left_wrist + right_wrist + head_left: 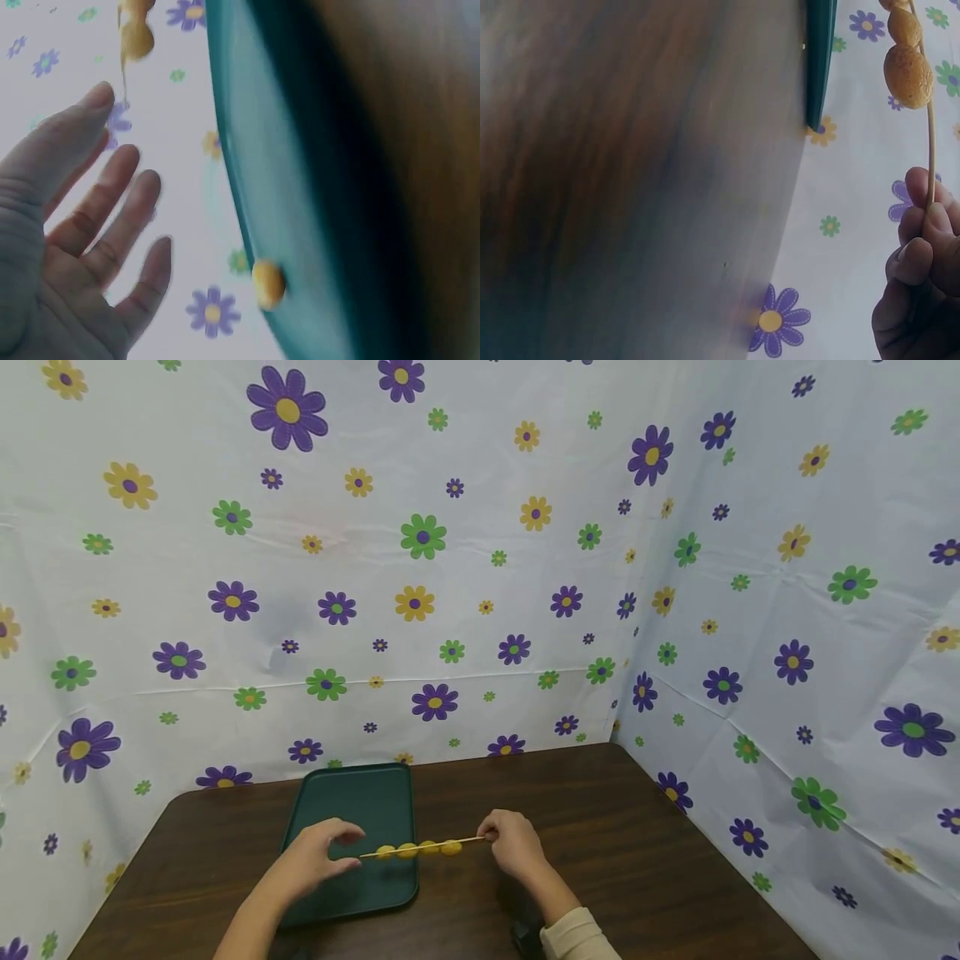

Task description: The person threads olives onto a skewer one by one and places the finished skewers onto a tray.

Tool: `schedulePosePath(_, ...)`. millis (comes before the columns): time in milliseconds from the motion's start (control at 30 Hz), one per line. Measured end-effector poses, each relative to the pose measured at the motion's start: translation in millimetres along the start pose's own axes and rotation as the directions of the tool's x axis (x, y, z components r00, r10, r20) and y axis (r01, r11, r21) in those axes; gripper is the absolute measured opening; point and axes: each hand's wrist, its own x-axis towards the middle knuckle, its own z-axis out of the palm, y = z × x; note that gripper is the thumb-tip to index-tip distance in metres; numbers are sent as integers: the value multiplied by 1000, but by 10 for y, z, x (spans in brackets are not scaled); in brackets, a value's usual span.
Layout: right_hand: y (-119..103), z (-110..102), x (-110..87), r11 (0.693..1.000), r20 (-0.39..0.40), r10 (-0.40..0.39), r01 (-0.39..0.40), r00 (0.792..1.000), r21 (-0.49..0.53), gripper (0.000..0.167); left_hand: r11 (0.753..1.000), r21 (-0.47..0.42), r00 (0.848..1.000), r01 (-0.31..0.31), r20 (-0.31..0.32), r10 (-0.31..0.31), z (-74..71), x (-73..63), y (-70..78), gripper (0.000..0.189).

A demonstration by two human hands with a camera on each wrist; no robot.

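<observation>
My right hand (516, 843) pinches one end of a thin wooden skewer (472, 839) between thumb and fingertips. Several small yellow-brown balls that look like baby potatoes (907, 76) are threaded along it in a row. The skewer lies nearly level in the air, partly over the dark green tray (367, 797). At its far pointed end, my left hand (315, 856) has thumb and fingers spread apart, holding nothing; the left wrist view shows the tip just off the thumb. One loose potato (268, 285) sits on the tray, seen only in the left wrist view.
A dark brown wooden table (600, 827) bears the tray on its left half. White cloth (480, 643) with purple, green and yellow flowers hangs behind and at the right. Below my right wrist, a dark object (527, 937) is partly hidden.
</observation>
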Motion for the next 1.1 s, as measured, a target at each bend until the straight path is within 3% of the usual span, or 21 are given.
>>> schedulePosePath(133,23,-26,-6,1000,-6,18,-18,1000,-3,31,992,64,994,109,-16,-108,-166,-59,-138,32)
schedulePosePath(233,36,-43,-1,999,-1,34,-34,999,-5,30,971,127,980,201,-33,-198,-261,-85,-239,31)
schedulePosePath(433,52,-82,18,998,-14,59,-59,998,27,32,925,215,950,313,-52,-309,-316,-68,-409,33)
schedulePosePath(633,88,-84,18,998,-10,54,-54,998,26,29,917,215,942,335,-68,-328,-282,-14,-535,32)
schedulePosePath(900,134,-97,24,997,-11,60,-59,998,45,26,917,243,948,317,-72,-309,-214,71,-653,37)
schedulePosePath(1100,136,-112,34,997,-5,69,-69,998,46,26,910,250,944,331,-79,-321,-183,87,-703,32)
